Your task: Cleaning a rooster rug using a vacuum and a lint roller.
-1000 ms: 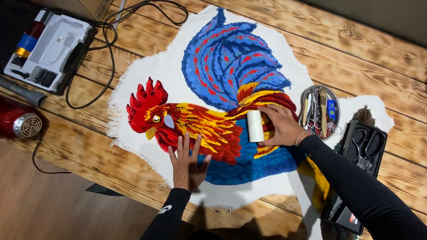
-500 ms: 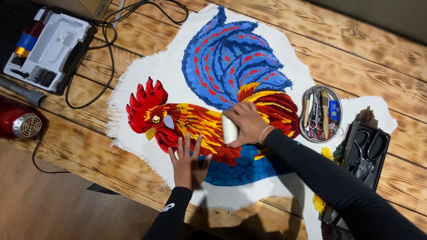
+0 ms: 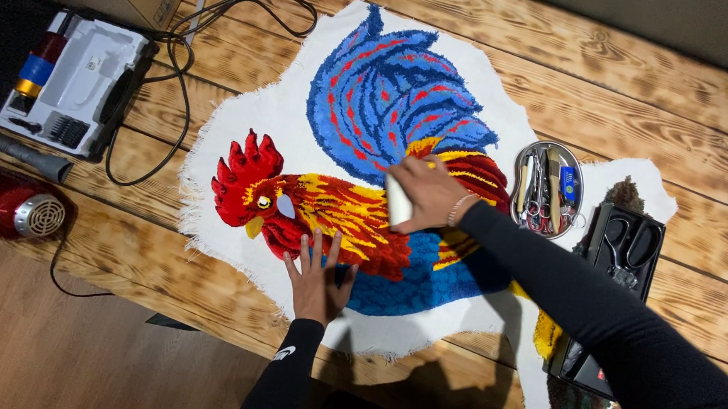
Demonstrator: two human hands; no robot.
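Rooster rug (image 3: pixel 393 128), tufted in red, yellow and blue, spread flat on wooden tabletop (image 3: pixel 623 75). Right hand (image 3: pixel 430 194) closed around small white roller (image 3: pixel 399 201), pressed to the bird's yellow-and-red back. Left hand (image 3: pixel 318 273) open, fingers spread, palm down on the red breast just beside the blue belly. Metal tray of scissors (image 3: pixel 548 188) near the right wrist; red dryer (image 3: pixel 7 206) at far left.

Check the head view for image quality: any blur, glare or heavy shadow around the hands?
Head view: mostly sharp; the right hand and the white roller it grips look slightly soft. No strong glare on the rooster rug. Dark shadow falls below the left hand and along the table edge; top-right corner is dim.
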